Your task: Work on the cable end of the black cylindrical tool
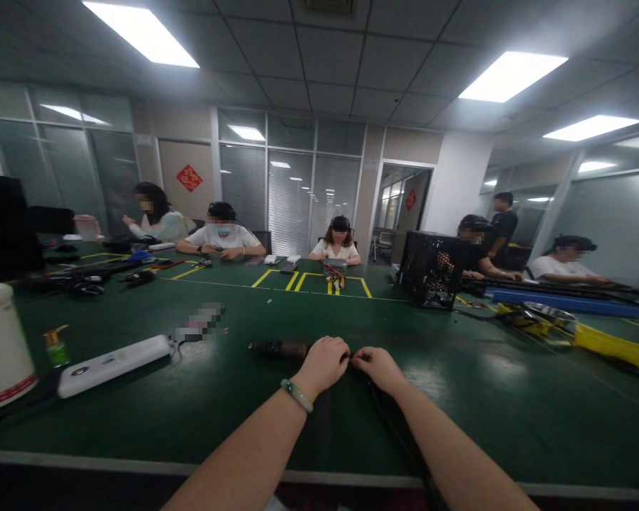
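Cable (pixel 388 426), thin and dark, runs from the near edge of the desk (pixel 458 397) up between the forearms to where both hands meet. I see the left hand (pixel 324 363) and right hand (pixel 379 367) curled knuckle to knuckle, fingertips pinched on the cable's end. I judge that this steadies a small part for fine work. A dark cylinder (pixel 277 348) lies just beside the left hand; I cannot tell if they touch. Farther left rests a white bar (pixel 114 363). Other people (pixel 336 245) sit well apart across the desk.
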{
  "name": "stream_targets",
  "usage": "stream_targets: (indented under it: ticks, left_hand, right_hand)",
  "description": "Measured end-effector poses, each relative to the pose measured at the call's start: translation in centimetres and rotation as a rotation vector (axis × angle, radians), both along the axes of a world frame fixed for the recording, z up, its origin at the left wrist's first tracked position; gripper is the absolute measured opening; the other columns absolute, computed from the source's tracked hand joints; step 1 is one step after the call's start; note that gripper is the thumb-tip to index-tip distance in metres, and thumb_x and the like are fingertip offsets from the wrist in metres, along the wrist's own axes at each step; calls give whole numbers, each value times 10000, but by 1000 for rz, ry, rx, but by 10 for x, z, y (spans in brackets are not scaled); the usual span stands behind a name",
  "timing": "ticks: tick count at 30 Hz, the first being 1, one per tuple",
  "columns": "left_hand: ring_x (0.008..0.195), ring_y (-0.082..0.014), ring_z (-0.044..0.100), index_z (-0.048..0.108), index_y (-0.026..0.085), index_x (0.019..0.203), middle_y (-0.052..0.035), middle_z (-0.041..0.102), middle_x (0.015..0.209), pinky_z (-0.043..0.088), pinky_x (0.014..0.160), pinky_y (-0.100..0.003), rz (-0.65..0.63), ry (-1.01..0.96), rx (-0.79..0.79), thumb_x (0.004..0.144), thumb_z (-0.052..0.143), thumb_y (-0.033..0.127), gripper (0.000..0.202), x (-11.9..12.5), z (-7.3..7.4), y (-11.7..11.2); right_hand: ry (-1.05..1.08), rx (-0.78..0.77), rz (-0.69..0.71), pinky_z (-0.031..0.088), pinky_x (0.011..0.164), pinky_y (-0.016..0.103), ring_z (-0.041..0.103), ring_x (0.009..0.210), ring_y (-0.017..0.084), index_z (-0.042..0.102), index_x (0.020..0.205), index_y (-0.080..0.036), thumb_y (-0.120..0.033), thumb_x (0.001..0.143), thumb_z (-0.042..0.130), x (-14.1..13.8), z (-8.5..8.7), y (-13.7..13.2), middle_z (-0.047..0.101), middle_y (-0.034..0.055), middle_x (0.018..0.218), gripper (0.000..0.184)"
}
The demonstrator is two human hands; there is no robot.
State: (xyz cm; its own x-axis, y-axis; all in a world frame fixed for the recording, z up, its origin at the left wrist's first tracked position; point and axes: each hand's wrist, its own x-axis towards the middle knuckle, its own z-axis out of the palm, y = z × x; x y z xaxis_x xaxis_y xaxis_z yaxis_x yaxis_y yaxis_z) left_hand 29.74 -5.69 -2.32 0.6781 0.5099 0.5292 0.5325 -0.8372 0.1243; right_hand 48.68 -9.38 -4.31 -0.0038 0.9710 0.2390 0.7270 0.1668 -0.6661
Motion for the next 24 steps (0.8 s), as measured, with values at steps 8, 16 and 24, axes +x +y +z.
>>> stream_targets:
  ticks: [8, 16, 24]
  left_hand:
    - [946, -193, 566, 630, 210, 982, -32, 625, 991, 420, 874, -338, -17, -40, -44, 893, 535, 245, 135, -4, 3, -1]
    - [925, -183, 560, 626, 214, 884, -11, 619, 957, 419, 844, -324, -19, -35, -57, 849, 576, 169, 75, -1, 0, 2]
    - [942, -197, 555, 626, 207, 924, -23, 622, 964, 396, 924, -355, -19, -49, -38, 832, 598, 207, 96, -6, 1, 3]
  right_hand:
    - [17, -27, 6, 429, 630, 242, 632, 715, 173, 732, 843, -204, -345, 824, 598, 1, 0, 0, 718, 9, 798, 196]
    - [7, -13, -11, 398, 593, 235, 619, 690, 169, 734, 821, -196, -353, 820, 602, -1, 2, -1, 715, 8, 769, 205]
    - [15, -16, -2, 412, 610, 236, 625, 688, 169, 739, 833, -178, -345, 811, 606, 1, -2, 2, 719, 18, 763, 214]
